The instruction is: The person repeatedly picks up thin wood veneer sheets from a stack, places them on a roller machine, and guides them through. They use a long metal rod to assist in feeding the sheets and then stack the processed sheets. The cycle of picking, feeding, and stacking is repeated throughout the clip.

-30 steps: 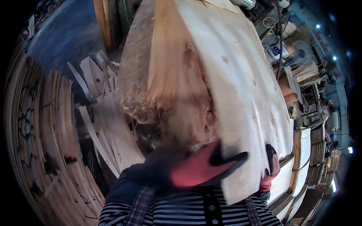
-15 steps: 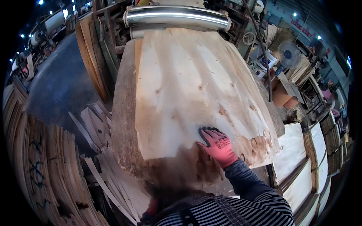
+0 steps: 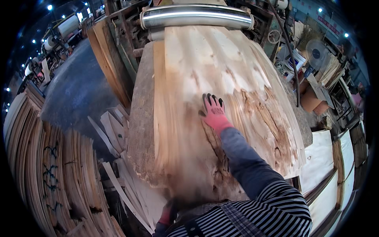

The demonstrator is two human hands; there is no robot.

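Observation:
A wide, thin sheet of pale wood veneer [image 3: 205,75] lies on a worn table [image 3: 140,118], coming out from under a shiny metal roller [image 3: 195,15] at the far end. My right hand [image 3: 212,110], in a red and black glove, rests flat on the middle of the sheet with fingers spread. The sheet is dark and cracked to the right of that hand. My left hand [image 3: 167,213], also gloved, is low at the near edge of the sheet, mostly hidden by my striped sleeve; its grip cannot be made out.
Stacks of veneer sheets [image 3: 51,173] stand on the left, with loose broken strips [image 3: 114,158] beside the table. More pale sheets [image 3: 319,166] are piled at the lower right. A fan [image 3: 316,51] and cardboard boxes [image 3: 312,96] sit at the right. Dark floor [image 3: 75,91] lies to the left.
The view has swung up toward the roller. My right hand slid farther forward along the sheet toward its middle, and more veneer has come out over the table.

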